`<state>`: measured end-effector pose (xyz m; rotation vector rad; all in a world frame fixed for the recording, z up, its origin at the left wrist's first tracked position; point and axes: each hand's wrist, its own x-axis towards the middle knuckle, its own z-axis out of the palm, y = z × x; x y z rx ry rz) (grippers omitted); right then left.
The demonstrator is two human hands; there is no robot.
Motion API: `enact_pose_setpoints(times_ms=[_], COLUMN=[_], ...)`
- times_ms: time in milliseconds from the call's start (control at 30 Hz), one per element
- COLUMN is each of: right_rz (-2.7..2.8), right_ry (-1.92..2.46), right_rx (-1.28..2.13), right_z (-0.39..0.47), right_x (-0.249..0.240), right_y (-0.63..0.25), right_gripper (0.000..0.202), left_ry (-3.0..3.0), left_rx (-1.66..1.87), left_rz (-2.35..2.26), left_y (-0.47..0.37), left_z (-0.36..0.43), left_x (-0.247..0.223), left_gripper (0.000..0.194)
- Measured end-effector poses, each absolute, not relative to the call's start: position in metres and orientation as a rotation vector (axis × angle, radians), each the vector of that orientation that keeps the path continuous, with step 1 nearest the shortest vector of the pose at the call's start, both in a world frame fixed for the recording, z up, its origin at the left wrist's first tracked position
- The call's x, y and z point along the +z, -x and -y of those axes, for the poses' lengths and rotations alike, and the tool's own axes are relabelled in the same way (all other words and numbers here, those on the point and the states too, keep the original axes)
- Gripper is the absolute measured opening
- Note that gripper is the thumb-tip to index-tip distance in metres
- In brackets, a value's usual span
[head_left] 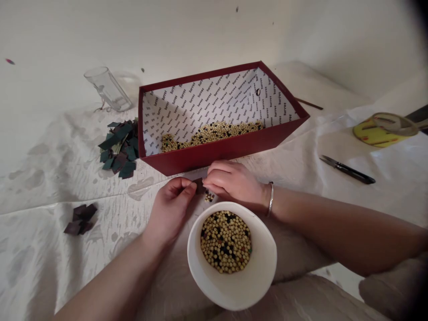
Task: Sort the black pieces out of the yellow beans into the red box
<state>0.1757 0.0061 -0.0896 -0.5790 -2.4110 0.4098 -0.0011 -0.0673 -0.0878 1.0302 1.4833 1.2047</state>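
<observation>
My left hand (pixel 174 203) pinches a small dark piece (pixel 199 185) between thumb and forefinger. My right hand (pixel 227 180), with a bracelet at the wrist, has its fingers closed at the other side of that same piece. A few pale and dark beads (pixel 209 196) lie just below the fingers. Nearer to me is a white bowl (pixel 261 263) with pale, black and a few coloured beads in it. Beyond both hands stands a red box (pixel 217 149) with a printed white lining and a layer of beads along its bottom.
Left of the box are a pile of dark green and brown pieces (pixel 120 147) and a clear glass (pixel 110 91). Dark pieces (pixel 80 219) lie at the left. On the right are a black-handled knife (pixel 351 170), a yellow tin (pixel 377 131) and a thin stick (pixel 309 104).
</observation>
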Motion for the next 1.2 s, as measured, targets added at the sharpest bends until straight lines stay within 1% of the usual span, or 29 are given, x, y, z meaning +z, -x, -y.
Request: enact_pose_setpoints(times_ms=[133, 333, 533, 733, 867, 933, 1033, 1100, 1200], right_rz=[2.454, 2.452, 2.483, 2.239, 2.073, 2.132, 2.243, 2.209, 2.148], right_ry=[0.557, 0.69, 0.672, 0.754, 0.667, 0.515, 0.298, 0.387, 0.656], right_rx=[0.43, 0.55, 0.515, 0.595, 0.71, 0.802, 0.925, 0.928, 0.864], right_z=[-0.002, -0.003, -0.004, -0.013, 0.003, 0.014, 0.022, 0.016, -0.002], right_x=[-0.088, -0.084, -0.086, -0.078, -0.048, -0.032, -0.022, -0.028, -0.053], right_y=[-0.174, -0.172, -0.171, -0.183, -0.198, -0.205, -0.211, -0.211, -0.205], right_gripper=[0.022, 0.011, 0.011, 0.007, 0.011, 0.012, 0.007, 0.004, 0.007], left_ry=[-1.046, -1.048, -1.058, -1.05, -1.044, -1.04, -1.021, -1.021, -1.042], left_rx=[1.164, 1.158, 1.12, 1.195, 1.229, 1.231, 1.224, 1.231, 1.257], left_rz=[-1.48, -1.507, -1.489, -1.484, -1.472, -1.484, -1.502, -1.523, -1.555], left_y=[0.0, -0.002, -0.001, -0.001, -0.001, -0.002, -0.002, -0.002, -0.003], left_z=[0.067, 0.066, 0.066, 0.067, 0.068, 0.068, 0.069, 0.068, 0.068], left_x=[-0.086, -0.086, -0.086, -0.088, -0.087, -0.086, -0.085, -0.086, -0.086], left_gripper=[0.015, 0.016, 0.016, 0.014, 0.016, 0.016, 0.017, 0.017, 0.017])
